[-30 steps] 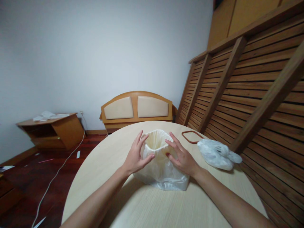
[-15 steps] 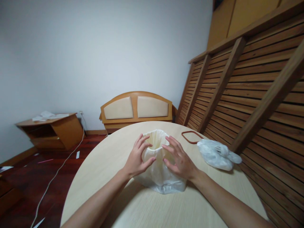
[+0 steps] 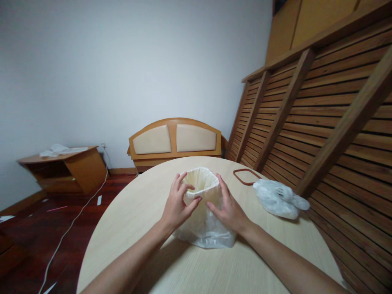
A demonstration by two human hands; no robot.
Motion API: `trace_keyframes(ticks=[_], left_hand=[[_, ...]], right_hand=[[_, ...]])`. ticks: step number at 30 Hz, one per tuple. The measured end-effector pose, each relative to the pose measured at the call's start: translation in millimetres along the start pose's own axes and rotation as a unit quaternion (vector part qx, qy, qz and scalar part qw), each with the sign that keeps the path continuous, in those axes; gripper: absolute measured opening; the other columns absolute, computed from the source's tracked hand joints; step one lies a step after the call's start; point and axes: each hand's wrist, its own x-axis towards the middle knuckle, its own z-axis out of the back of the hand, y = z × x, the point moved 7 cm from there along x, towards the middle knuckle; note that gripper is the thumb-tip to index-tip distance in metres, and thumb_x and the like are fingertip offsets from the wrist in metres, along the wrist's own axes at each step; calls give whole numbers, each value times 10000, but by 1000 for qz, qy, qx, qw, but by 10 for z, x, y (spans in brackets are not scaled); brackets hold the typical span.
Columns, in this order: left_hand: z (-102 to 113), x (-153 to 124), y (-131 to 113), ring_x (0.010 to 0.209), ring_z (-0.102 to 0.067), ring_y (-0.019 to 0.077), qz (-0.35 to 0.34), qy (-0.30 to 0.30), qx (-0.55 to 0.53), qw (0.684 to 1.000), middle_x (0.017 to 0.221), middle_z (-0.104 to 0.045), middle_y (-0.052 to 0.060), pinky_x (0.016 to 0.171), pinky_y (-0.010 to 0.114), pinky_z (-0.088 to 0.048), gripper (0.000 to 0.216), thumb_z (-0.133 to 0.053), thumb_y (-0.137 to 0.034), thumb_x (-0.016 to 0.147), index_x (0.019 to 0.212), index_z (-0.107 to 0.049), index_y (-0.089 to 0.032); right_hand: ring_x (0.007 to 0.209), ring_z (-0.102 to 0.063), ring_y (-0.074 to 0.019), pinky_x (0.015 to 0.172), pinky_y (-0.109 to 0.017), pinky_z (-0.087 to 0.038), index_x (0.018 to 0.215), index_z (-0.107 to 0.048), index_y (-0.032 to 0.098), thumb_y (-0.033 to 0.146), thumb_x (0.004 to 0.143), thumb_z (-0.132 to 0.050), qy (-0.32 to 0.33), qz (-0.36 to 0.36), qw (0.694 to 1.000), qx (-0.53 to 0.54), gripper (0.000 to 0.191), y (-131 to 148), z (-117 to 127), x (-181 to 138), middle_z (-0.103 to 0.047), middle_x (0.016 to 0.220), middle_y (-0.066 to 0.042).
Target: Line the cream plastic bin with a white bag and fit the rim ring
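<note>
Here, both hands meet around a small lined container (image 3: 202, 196) that stands upright near the middle of a round pale wooden table (image 3: 128, 220). A thin, milky plastic bag sits inside it, and the bag's edge is folded out over the rim and hangs loosely down the sides, bunching on the tabletop at the near side.

The left hand (image 3: 177, 204) holds the near-left part of the rim. Its fingers (image 3: 181, 179) curl over the edge towards the opening while the thumb reaches right across the outside, so the folded plastic is pinched between them. The right hand (image 3: 229, 209) lies against the right side of the container. Its fingers (image 3: 221, 184) are pressed together and stretched along the plastic up to the rim, and its thumb points left across the near face, close to the left thumb but not clearly touching it. Both forearms come in from the near edge.

To the right, on the far side of the table, lies a thin reddish-brown ring (image 3: 245, 176), flat on the wood. Just near of it sits a crumpled white plastic bag (image 3: 278, 199), well apart from the hands. A slatted wooden frame (image 3: 321, 114) leans along the right side. Beyond the table's far edge, a padded headboard (image 3: 176, 139) stands against the white wall, and a low wooden cabinet (image 3: 70, 169) sits far left on the dark floor.
</note>
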Motion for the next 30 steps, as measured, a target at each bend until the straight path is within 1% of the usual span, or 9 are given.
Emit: trace_keyframes(ticks=[5, 9, 13, 17, 19, 22, 24, 27, 30], left_hand=[[1, -1, 49, 1496, -317, 338, -10, -11, 0, 1000, 1506, -458, 152, 1189, 619, -330, 163, -670, -292, 887, 1008, -595, -212], [-4, 1, 58, 1493, -323, 324, -18, -16, 2, 1000, 1497, -466, 148, 1202, 618, -312, 133, -654, -289, 900, 985, -587, -212], [-13, 6, 74, 1492, -324, 323, -17, -17, 5, 1000, 1500, -463, 151, 1204, 623, -306, 127, -649, -299, 911, 970, -583, -209], [-18, 13, 81, 1493, -321, 328, -14, -13, 3, 1000, 1505, -460, 148, 1198, 636, -306, 125, -649, -297, 912, 969, -581, -209], [-19, 13, 84, 1497, -315, 335, -10, -9, 1, 1000, 1505, -462, 148, 1193, 639, -311, 126, -646, -304, 914, 967, -584, -208], [-10, 5, 84, 1505, -297, 350, -7, -5, -1, 1000, 1517, -453, 148, 1186, 637, -319, 170, -659, -329, 904, 1005, -593, -210], [7, -4, 78, 1516, -267, 365, -6, -6, 0, 1000, 1534, -436, 150, 1178, 640, -326, 241, -676, -342, 890, 1075, -592, -212], [42, -15, 48, 1519, -255, 366, -16, -13, -2, 1000, 1537, -433, 151, 1178, 635, -326, 316, -668, -331, 891, 1168, -574, -212], [60, -16, 20, 1511, -278, 344, -29, -21, -7, 999, 1520, -455, 135, 1179, 623, -334, 272, -626, -299, 921, 1177, -581, -220]], right_hand=[[1561, -102, -261, 1248, -547, -219, 1589, 209, 259, 378, 960, -581, 50, -2, 999, -23, 1017, -68, -92, -43, -64, 1699, -142], [1560, -97, -284, 1247, -558, -217, 1588, 213, 233, 450, 975, -550, 78, -7, 996, -48, 1003, -125, -158, -72, -36, 1698, -157], [1547, -179, -285, 1249, -533, -237, 1632, -43, 201, 507, 998, -479, 85, -4, 994, -73, 828, -131, -151, -52, -195, 1679, -143], [1414, -447, -290, 1175, -517, -371, 1506, -420, 179, 492, 1033, -371, 31, -19, 995, -95, 569, -252, 54, 59, -517, 1500, -152], [1289, -563, -292, 1108, -508, -441, 1370, -558, 179, 453, 1041, -338, -5, -38, 992, -123, 482, -423, 193, 111, -643, 1339, -144], [1235, -590, -320, 1090, -511, -442, 1291, -603, 119, 414, 1019, -357, -28, -67, 974, -216, 470, -791, 333, 124, -673, 1255, -185], [1324, -523, -331, 1128, -497, -401, 1323, -576, 73, 389, 997, -386, -11, -87, 959, -269, 492, -1069, 354, 93, -605, 1362, -225], [1468, -345, -351, 1178, -502, -314, 1416, -493, 42, 396, 988, -417, 47, -140, 930, -337, 560, -1466, 316, 21, -437, 1537, -247], [1505, -261, -378, 1187, -513, -267, 1479, -417, 32, 420, 985, -443, 81, -216, 903, -363, 628, -1751, 296, -31, -332, 1595, -265]])
